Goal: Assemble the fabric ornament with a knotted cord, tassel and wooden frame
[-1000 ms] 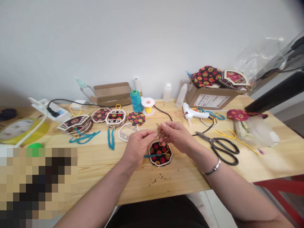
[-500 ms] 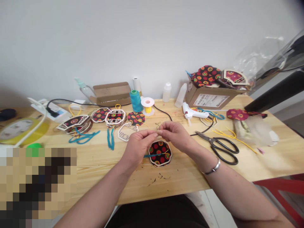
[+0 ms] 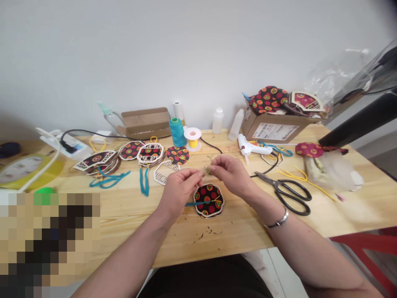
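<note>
Just above a wood-edged piece of black and red patterned fabric [image 3: 208, 209], my two hands face each other with fingertips pinched. My left hand [image 3: 181, 188] is closed on the thin cord, and my right hand [image 3: 231, 174] pinches the other side of it. The thin cord [image 3: 206, 168] shows as a small greenish-yellow loop between them. A blue cord [image 3: 198, 203] and a short yellow cord end [image 3: 218, 199] lie across the fabric piece, which rests flat on the wooden table [image 3: 124, 231].
Black scissors [image 3: 293, 192] lie right of my right hand, below a white glue gun [image 3: 254, 147]. Behind stand a teal thread cone [image 3: 178, 133], a yellow spool [image 3: 192, 140] and a cardboard box [image 3: 271, 128]. Stacked ornaments [image 3: 151, 154] and a lattice frame [image 3: 160, 177] lie left.
My fingertips have moved slightly apart, my right hand a little up and to the right. More of the thin cord's loop shows between them.
</note>
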{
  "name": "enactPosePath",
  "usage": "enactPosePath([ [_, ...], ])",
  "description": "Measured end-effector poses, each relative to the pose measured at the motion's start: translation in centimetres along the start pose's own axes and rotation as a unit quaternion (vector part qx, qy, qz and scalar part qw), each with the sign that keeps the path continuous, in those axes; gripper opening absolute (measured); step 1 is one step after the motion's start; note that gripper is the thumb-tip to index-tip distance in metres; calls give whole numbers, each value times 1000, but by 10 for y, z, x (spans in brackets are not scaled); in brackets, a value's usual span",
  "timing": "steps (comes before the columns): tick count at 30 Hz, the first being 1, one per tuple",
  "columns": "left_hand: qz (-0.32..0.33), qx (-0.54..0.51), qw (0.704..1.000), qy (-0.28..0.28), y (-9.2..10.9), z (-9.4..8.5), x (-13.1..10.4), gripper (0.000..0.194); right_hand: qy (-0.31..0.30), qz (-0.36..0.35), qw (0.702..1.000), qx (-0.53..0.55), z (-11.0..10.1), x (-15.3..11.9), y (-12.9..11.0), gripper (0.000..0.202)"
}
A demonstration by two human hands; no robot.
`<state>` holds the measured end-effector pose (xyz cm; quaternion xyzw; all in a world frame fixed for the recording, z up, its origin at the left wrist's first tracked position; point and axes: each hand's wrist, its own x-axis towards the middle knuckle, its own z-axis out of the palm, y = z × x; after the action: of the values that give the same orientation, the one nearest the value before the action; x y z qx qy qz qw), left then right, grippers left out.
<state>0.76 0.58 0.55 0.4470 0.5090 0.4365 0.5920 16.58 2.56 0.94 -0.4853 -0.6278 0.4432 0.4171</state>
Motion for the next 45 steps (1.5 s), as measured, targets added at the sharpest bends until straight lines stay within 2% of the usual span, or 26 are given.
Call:
enactPosePath([
  [6,18,1,999,41,2,-1,2,20,17,-5,1000,-12,1,0,3,13],
  [9,68,29,996,53,3,0,0,15,31,-13,999,-31,1,1,4,12],
  [12,115,81,989,35,3,3,-4,9,44,-22,998,-41,1,1,5,13],
  [17,125,153,980,-12,-2,6,-7,9,51,-14,998,-27,2,1,5,12],
  [23,187,228,956,-9,-6,5,-6,10,36,13,999,30,5,0,4,13],
  [28,240,280,930,-9,-8,6,-6,12,-9,81,984,156,7,0,0,17],
  [33,245,303,921,-8,-7,6,-7,14,-29,112,968,224,10,-1,-2,23],
  [39,240,326,914,-4,-9,5,-6,14,-38,103,971,212,8,-1,-3,24],
  [43,204,319,924,57,-11,1,-1,13,-43,86,976,197,4,0,-4,21],
  [45,207,300,926,98,-10,-1,0,14,-38,65,983,169,3,0,-3,18],
])
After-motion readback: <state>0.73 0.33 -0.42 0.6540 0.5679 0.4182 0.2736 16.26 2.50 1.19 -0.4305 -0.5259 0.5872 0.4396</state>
